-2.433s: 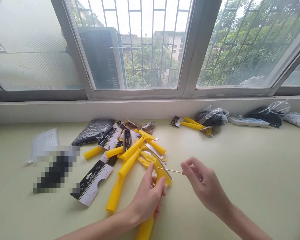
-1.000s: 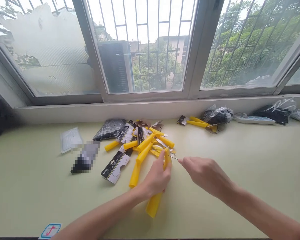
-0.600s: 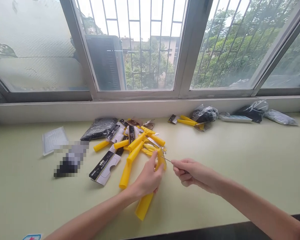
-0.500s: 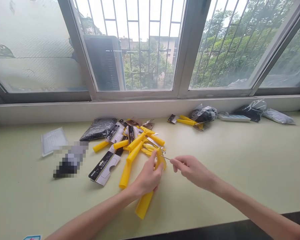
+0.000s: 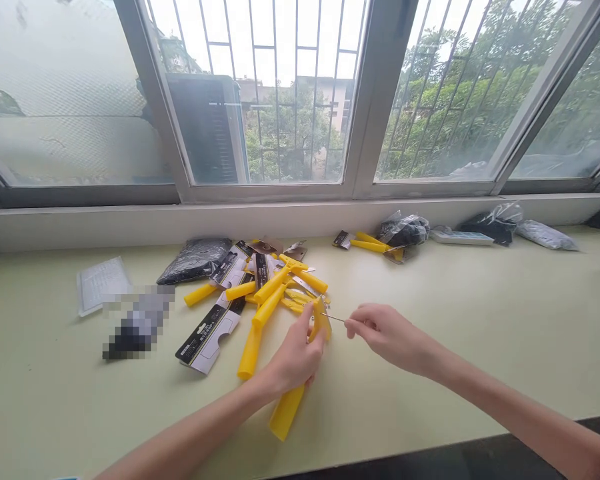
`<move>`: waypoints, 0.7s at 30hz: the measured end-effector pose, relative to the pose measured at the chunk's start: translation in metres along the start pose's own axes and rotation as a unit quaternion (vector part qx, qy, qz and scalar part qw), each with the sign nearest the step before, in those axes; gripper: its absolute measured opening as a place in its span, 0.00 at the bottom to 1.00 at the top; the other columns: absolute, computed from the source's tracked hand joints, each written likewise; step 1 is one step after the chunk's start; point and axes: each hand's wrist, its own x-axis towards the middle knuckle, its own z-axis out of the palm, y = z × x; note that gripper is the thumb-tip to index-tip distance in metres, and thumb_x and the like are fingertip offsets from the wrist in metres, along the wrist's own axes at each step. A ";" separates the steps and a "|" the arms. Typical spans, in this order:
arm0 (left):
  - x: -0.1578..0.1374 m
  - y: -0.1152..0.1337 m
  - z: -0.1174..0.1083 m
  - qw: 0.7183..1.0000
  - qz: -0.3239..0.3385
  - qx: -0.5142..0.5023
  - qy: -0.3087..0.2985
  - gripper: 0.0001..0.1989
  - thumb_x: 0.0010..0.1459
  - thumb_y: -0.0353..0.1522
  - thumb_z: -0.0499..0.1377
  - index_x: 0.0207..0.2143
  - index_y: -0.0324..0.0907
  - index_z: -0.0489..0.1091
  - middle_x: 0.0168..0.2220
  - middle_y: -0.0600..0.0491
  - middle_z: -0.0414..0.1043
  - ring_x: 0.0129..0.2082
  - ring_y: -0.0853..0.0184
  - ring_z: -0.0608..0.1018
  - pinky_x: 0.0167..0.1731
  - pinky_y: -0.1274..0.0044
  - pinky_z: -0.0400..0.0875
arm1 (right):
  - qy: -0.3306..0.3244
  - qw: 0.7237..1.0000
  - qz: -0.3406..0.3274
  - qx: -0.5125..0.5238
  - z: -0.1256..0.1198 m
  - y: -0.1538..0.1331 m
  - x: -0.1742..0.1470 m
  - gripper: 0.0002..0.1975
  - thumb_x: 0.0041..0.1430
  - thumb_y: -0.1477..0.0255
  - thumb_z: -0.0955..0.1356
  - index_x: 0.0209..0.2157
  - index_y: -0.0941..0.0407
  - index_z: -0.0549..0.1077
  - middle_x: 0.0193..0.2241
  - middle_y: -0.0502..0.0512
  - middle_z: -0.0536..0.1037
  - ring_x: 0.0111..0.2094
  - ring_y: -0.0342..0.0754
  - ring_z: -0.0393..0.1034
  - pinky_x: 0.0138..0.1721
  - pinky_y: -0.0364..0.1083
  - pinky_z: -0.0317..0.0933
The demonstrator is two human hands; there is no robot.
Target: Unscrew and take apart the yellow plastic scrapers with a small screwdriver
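My left hand [image 5: 297, 350] is closed round a yellow plastic scraper [image 5: 287, 412]; its thick handle slants toward me below the palm, and its flat head sticks up past the fingers. From the right, my right hand [image 5: 383, 333] pinches a thin screwdriver-like metal tool [image 5: 334, 318], whose tip meets the face of that head. Any handle on this tool is hidden by the fingers. Just beyond my left hand lies a pile of similar yellow scraper handles [image 5: 269, 305], mixed with metal blades [image 5: 305, 287].
Black-and-white packaging cards [image 5: 213, 337] and a black plastic-wrapped packet [image 5: 195, 260] lie left of the pile. A clear bag [image 5: 103, 285] is farther left. Along the window wall sit more yellow handles [image 5: 369, 245], a bagged black item [image 5: 405, 230] and a flat white case [image 5: 461, 237].
My right hand has shifted slightly right and its grip has turned a little, the tool tip still at the scraper head. My left hand stays nearly still. The camera view has drifted slightly.
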 end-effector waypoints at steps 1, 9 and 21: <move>0.000 0.000 0.000 1.000 -0.003 -0.001 0.000 0.33 0.68 0.42 0.53 0.71 0.53 0.44 0.28 0.59 0.61 0.12 0.77 0.63 0.09 0.84 0.61 | 0.038 0.998 -0.027 -0.043 0.001 0.001 -0.001 0.19 0.70 0.69 0.61 0.28 0.55 0.77 0.28 0.52 0.74 0.24 0.44 0.66 0.25 0.43 0.55; 0.004 0.000 -0.001 1.000 -0.011 -0.006 0.023 0.33 0.68 0.40 0.53 0.70 0.51 0.42 0.26 0.62 0.59 0.11 0.76 0.61 0.09 0.83 0.61 | 0.222 0.952 -0.142 -0.153 0.031 -0.002 -0.009 0.16 0.71 0.74 0.60 0.32 0.58 0.75 0.35 0.57 0.73 0.29 0.44 0.66 0.32 0.45 0.59; 0.009 -0.006 -0.004 0.999 0.006 -0.029 0.011 0.35 0.67 0.39 0.54 0.70 0.50 0.40 0.26 0.62 0.58 0.13 0.76 0.62 0.10 0.83 0.61 | 0.091 0.995 -0.033 0.017 0.007 -0.012 -0.006 0.18 0.70 0.63 0.60 0.32 0.54 0.77 0.26 0.52 0.75 0.27 0.46 0.64 0.32 0.45 0.56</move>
